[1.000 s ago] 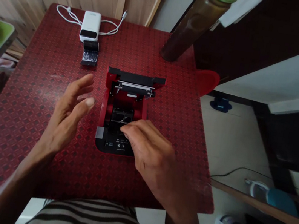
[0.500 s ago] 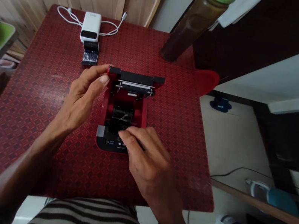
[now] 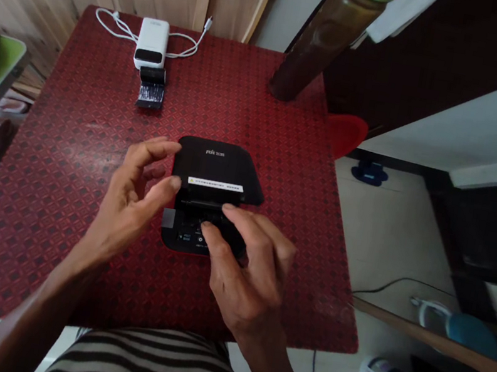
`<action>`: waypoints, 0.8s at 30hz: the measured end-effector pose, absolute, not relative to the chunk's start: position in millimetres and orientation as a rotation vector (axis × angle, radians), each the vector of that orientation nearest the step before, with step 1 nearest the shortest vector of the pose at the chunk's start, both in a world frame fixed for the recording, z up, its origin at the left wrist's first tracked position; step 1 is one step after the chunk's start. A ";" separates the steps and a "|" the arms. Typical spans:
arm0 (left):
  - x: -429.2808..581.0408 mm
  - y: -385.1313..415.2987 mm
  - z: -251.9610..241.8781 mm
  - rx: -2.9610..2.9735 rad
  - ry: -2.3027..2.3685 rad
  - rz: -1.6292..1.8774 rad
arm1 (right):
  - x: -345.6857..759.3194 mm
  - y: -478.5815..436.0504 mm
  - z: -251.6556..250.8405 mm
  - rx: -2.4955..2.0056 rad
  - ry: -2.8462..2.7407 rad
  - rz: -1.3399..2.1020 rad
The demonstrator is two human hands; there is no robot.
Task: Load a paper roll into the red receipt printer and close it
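Observation:
A small printer-like device with a black lid [image 3: 218,165] lies on the red patterned table [image 3: 63,180]. Its lid is lowered over the body, with a white label strip near the lid's front edge. My left hand [image 3: 136,186] is at the lid's left side, thumb and fingers apart, fingertips at its edge. Over the front right of the device is my right hand [image 3: 249,262], its thumb and index finger apart, the thumb near the front panel and the index by the lid's front edge. The inside of the device is mostly hidden.
A white power bank [image 3: 152,40] with white cables sits at the back left, a black roll or strip [image 3: 151,90] just in front of it. A tall brown bottle [image 3: 323,37] with a green cap stands at the back right.
The lid, raised before with the red inside and black roll showing, has come down. My left fingers have spread, and my right index has moved apart from the thumb.

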State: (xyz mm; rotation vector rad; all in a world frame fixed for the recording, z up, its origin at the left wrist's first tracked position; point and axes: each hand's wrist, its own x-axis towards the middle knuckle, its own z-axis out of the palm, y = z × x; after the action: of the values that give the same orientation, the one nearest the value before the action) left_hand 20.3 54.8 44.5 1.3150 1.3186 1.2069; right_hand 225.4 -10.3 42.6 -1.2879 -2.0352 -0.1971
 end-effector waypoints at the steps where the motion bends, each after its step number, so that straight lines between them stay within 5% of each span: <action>1: 20.6 50.1 39.6 1.260 1.295 1.192 | 224.5 -10.0 41.7 -1.305 -2.013 -0.203; 24: 24.3 27.2 17.2 1.034 1.245 1.108 | 226.7 -8.1 41.8 -1.246 -2.003 0.123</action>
State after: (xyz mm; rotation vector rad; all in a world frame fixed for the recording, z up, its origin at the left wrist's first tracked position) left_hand 24.3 27.2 17.2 1.0336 1.2449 1.1076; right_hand 226.7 -8.1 41.8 -1.2459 -2.0031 0.1230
